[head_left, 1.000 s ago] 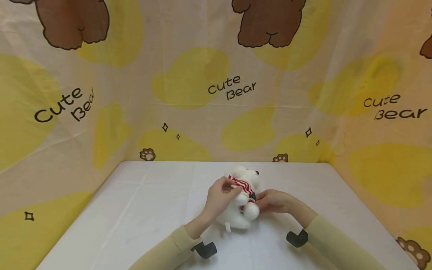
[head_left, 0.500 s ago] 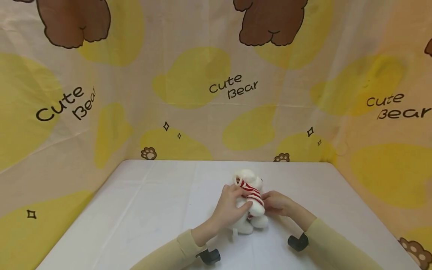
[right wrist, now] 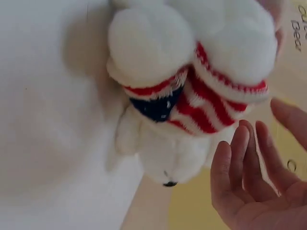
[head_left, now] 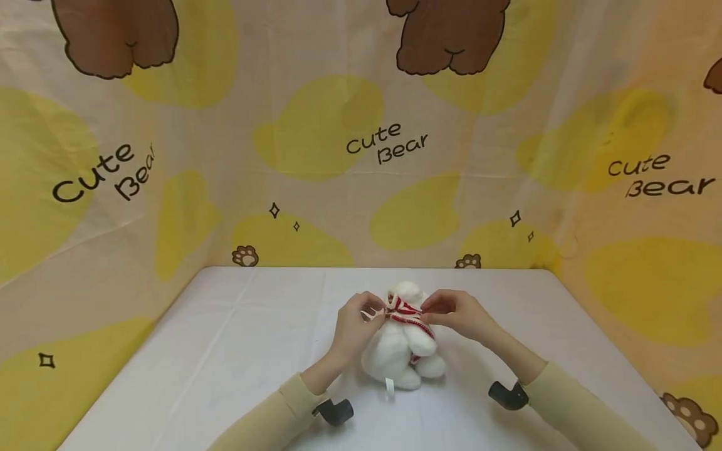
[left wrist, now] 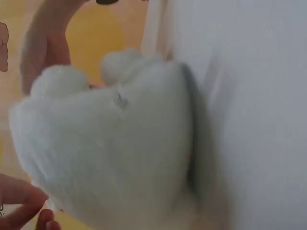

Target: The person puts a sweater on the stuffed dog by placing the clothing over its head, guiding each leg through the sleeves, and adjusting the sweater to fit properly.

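A white plush bear (head_left: 395, 351) sits on the table, turned mostly away from the head camera. It wears a knitted sweater (right wrist: 206, 105) with red and white stripes and a dark blue patch; its dark nose shows in the right wrist view. My left hand (head_left: 352, 326) pinches the sweater's edge at the bear's upper back, as its fingertips (left wrist: 41, 199) also show. On the other side my right hand (head_left: 462, 313) has its fingertips right at the sweater. In the right wrist view its fingers (right wrist: 237, 148) are extended, thumb apart, nothing gripped.
The white table (head_left: 254, 351) lies under the bear. Behind and at both sides hangs a yellow patterned cloth (head_left: 316, 138) with bear prints and lettering. A white tag (head_left: 390, 388) sticks out from the bear's bottom. Black wrist mounts (head_left: 507, 396) hang below the sleeves.
The bear has turned further from the head camera. My right hand has risen from its lower side to the sweater, and my left hand has shifted along the sweater's back edge.
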The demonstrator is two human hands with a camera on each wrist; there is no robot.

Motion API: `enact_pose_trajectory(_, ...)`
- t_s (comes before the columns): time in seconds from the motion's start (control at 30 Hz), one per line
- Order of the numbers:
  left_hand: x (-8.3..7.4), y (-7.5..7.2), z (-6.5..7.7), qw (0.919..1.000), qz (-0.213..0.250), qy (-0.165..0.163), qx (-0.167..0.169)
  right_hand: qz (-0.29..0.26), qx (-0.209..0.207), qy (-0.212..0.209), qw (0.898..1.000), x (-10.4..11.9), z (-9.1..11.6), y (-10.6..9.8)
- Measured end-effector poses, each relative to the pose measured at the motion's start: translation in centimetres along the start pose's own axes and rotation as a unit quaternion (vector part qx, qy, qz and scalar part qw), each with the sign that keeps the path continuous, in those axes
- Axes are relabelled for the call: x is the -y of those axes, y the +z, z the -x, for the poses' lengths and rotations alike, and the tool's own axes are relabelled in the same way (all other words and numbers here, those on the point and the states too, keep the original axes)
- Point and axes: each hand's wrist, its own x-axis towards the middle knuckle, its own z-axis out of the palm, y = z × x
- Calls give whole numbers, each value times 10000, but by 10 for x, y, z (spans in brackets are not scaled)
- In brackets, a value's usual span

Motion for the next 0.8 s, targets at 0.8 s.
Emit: enact_pose_trajectory(0.8,30,-12,-1,9734,754,664,2058,312,1926,-591,9790,-4,18,-11)
